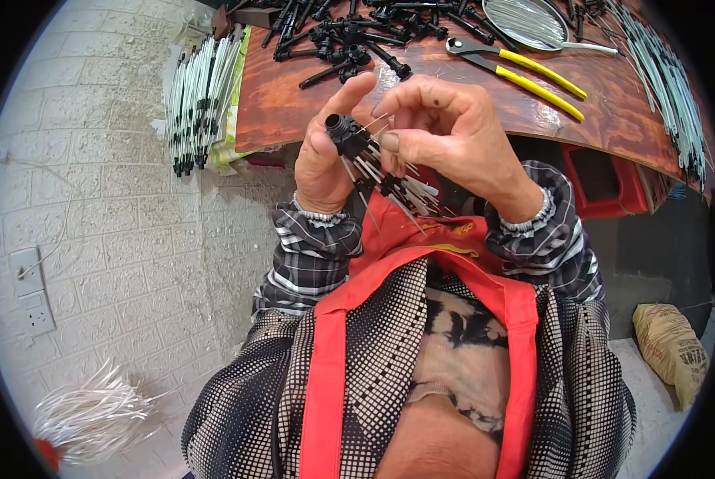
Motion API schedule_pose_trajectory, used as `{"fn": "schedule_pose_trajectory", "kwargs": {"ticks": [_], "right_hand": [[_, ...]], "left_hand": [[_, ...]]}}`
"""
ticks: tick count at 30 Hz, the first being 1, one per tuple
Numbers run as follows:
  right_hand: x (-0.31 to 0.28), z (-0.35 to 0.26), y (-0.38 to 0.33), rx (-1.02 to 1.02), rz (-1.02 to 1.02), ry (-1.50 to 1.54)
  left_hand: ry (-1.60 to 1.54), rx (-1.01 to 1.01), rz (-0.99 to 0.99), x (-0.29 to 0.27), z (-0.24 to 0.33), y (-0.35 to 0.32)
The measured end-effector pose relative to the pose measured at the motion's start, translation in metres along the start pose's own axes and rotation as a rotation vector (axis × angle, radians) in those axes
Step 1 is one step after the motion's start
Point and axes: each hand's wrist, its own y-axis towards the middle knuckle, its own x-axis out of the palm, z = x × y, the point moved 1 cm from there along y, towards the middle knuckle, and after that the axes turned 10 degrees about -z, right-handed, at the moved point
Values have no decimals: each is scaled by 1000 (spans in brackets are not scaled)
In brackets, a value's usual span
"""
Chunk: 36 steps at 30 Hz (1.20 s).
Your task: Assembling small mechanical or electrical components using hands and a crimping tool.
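Above my lap, my left hand (324, 164) holds a bundle of thin white and black rods fixed round a black plastic hub (343, 134), much like an umbrella frame. The hub's round open end points up and to the left, and the rods (397, 184) hang down toward the red apron. My left fingers curl round the hub's left side, with one finger stretched up behind it. Close by on the right, my right hand (453, 132) has its thumb and forefinger pinched on a thin wire (377, 121) beside the hub. Its other fingers are curled in.
Black plastic tube parts (349, 40) are heaped at the back of the wooden table (293, 112). Yellow-handled pliers (525, 76) lie at the right, below a round tray (525, 22) of thin wires. Rod bundles stand at left (202, 104) and right (669, 88). A red stool (613, 188) is underneath.
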Motion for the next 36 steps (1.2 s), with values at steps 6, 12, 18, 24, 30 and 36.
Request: {"fn": "schedule_pose_trajectory", "kwargs": {"ticks": [6, 12, 18, 24, 30, 36], "right_hand": [[2, -5, 2, -23, -42, -109], [1, -10, 2, 151, -69, 6], [-3, -22, 3, 265, -121, -28], [-4, -19, 3, 125, -182, -164], [1, -10, 1, 3, -163, -212], [6, -4, -1, -219, -92, -378]], "left_hand": [[15, -6, -6, 3, 0, -3], [-78, -20, -107, -7, -2, -10], [-118, 43, -88, -9, -8, -14], [-161, 63, -125, -8, -10, -15], [-175, 68, -177, -13, -14, -13], [-135, 84, -96, -6, -10, -13]]}}
